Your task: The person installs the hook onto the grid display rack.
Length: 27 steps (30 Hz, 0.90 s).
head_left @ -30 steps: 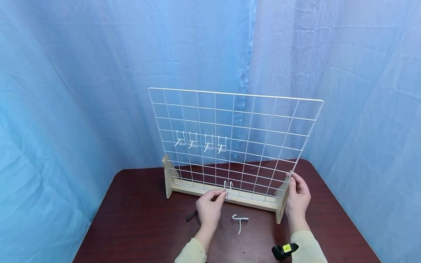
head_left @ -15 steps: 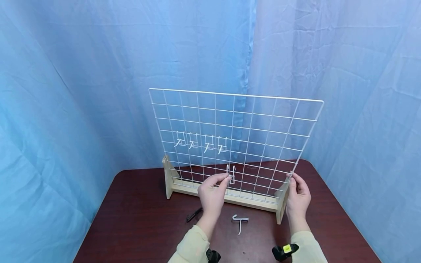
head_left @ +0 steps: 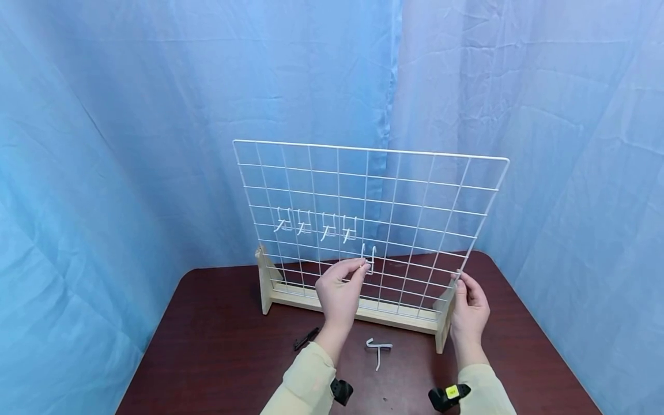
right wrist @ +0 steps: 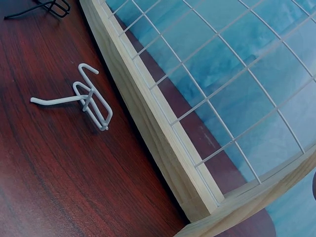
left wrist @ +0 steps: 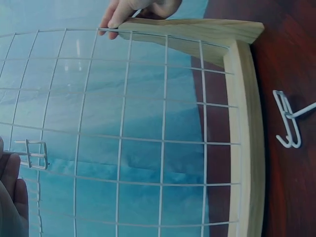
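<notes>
My left hand (head_left: 338, 294) pinches a white wire hook (left wrist: 46, 155) by its prong, in front of the white wire grid panel (head_left: 370, 148). The hook's two bent ends point up, close to the panel's wires right of its middle. With fingertips at the panel's lower right edge, my right hand (head_left: 471, 311) grips it where it meets the wooden stand (head_left: 396, 321). Several white hooks (head_left: 329, 232) hang in a row on the panel's left half. Another white hook (right wrist: 94, 101) lies on the table before the stand.
A black wire hook (head_left: 306, 339) lies on the dark red table (head_left: 223, 357), left of the loose white one. Blue curtains (head_left: 155, 115) hang behind and at both sides. Each wrist wears a black camera, the right one (head_left: 449, 397) bearing a yellow label.
My left hand has moved up and slightly right with the pinched hook, from the stand's base bar to the panel's lower middle. My right hand has stayed on the panel's edge.
</notes>
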{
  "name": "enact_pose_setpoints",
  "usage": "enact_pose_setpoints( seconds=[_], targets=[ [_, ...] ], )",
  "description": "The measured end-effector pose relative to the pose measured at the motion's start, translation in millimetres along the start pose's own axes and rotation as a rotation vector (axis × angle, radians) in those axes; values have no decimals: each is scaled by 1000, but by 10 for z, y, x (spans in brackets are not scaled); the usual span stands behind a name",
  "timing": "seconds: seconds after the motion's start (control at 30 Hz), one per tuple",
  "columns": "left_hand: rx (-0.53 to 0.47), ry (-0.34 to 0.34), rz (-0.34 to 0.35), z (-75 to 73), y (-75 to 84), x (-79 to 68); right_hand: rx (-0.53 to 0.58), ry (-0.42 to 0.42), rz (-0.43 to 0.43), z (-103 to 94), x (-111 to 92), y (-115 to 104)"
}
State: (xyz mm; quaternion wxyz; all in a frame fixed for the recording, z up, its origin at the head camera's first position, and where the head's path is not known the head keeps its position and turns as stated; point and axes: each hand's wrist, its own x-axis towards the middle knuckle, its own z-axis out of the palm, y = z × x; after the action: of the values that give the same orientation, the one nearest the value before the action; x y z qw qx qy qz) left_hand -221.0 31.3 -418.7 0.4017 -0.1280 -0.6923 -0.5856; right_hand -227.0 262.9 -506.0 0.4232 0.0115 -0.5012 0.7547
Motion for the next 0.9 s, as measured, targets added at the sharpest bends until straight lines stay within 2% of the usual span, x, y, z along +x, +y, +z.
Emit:
enact_pose_setpoints(
  seconds=[0.27,0.43,0.67,0.9],
  targets=[
    [-24,48,9,73,76,95,-5,15,3,-48,16,93],
    [-57,70,25,121,120,169,-2,7,-2,-21,11,46],
    [-121,108,-9,221,218,271,4,6,-1,32,-11,-40],
    [-93,163,-15,317,275,344,10,7,-1,35,-12,-45]
  ],
)
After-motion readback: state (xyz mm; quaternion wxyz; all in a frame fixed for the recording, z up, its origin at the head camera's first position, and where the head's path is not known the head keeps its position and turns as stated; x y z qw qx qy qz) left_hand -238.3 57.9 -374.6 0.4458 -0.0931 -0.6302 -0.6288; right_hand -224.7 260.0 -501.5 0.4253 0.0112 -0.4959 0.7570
